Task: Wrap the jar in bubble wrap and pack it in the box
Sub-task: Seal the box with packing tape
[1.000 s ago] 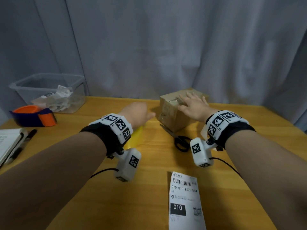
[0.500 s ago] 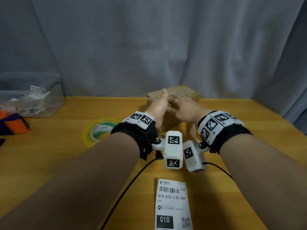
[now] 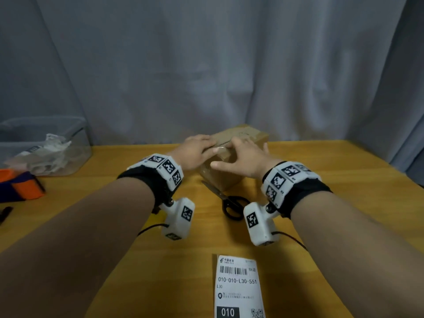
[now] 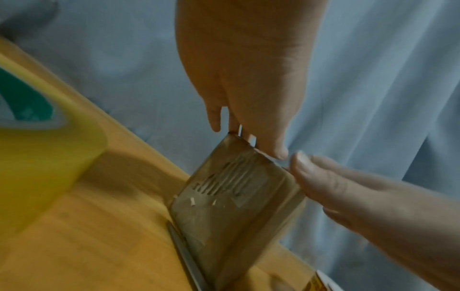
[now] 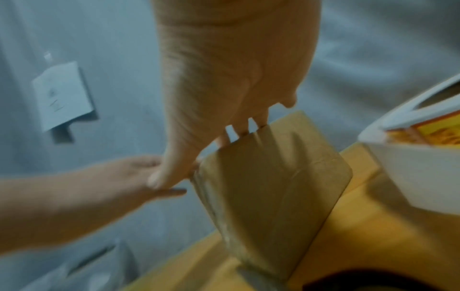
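A closed brown cardboard box (image 3: 231,171) stands at the back middle of the wooden table (image 3: 321,180), with a strip of clear tape (image 3: 219,146) along its top. My left hand (image 3: 197,150) lies on the top's left edge, fingers stretched out and pressing down. My right hand (image 3: 243,154) rests flat on the top beside it, thumb spread toward me. The left wrist view shows my left hand's fingertips (image 4: 276,151) on the box (image 4: 236,196) edge and my right hand's thumb (image 4: 303,167) close by. Neither jar nor bubble wrap is in view.
Black-handled scissors (image 3: 229,203) lie just in front of the box. A shipping label (image 3: 238,288) lies near the front edge. A clear bin (image 3: 46,145) with scraps and an orange-and-blue object (image 3: 20,187) sit far left. A yellow tape roll (image 4: 37,157) lies left of the box.
My left hand left the tape roll, came across to the box and now lies flat on its top. My right hand stayed on the box.
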